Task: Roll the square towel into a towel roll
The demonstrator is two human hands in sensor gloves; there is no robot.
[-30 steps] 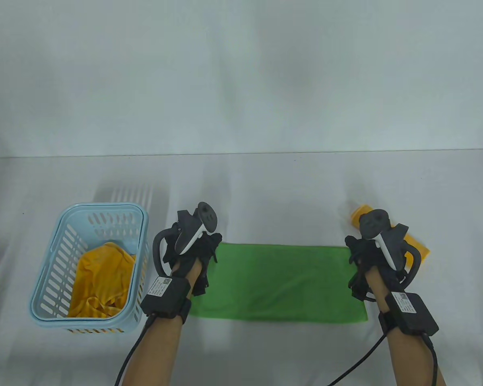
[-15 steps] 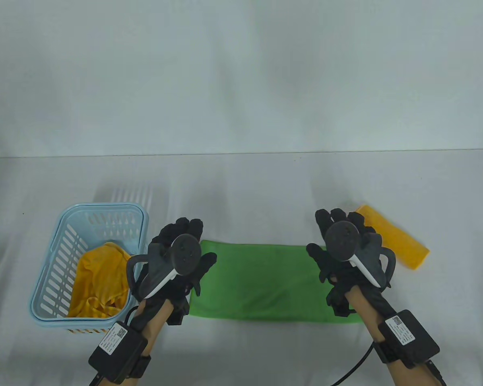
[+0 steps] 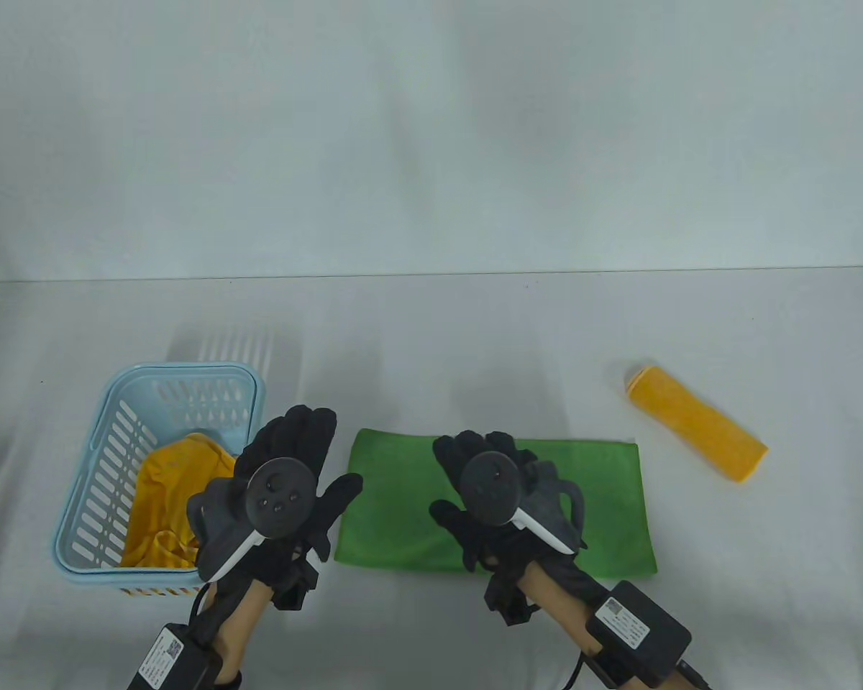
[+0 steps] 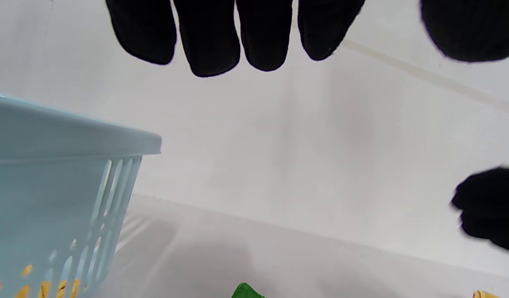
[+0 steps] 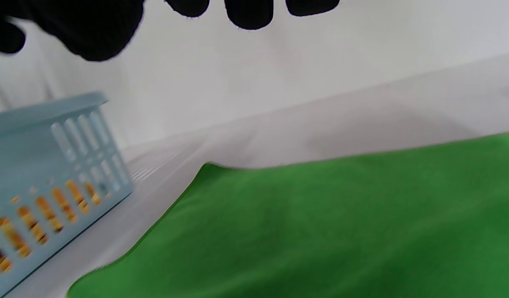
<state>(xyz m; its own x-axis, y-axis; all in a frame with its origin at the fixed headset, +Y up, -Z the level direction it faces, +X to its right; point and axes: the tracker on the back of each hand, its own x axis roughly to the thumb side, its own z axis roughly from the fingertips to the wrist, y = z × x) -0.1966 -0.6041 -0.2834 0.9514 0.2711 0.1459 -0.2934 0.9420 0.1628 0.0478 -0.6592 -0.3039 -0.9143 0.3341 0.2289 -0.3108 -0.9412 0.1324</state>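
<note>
A green towel, folded into a long strip, lies flat on the table; the right wrist view shows it close up. My left hand is just off the towel's left end, between it and the basket. Its fingers are straight and spread and hold nothing. My right hand is over the left-middle of the strip with its fingers extended. Whether it touches the cloth I cannot tell. Only the towel's near-left corner shows in the left wrist view.
A light blue slotted basket with crumpled yellow cloth in it stands left of the towel, close to my left hand. A rolled yellow towel lies at the right, beyond the green strip's far right corner.
Both hands let go of the towel's ends and opened. The right hand moved left from the right end to over the strip's middle. The left hand drew back off the left end.
</note>
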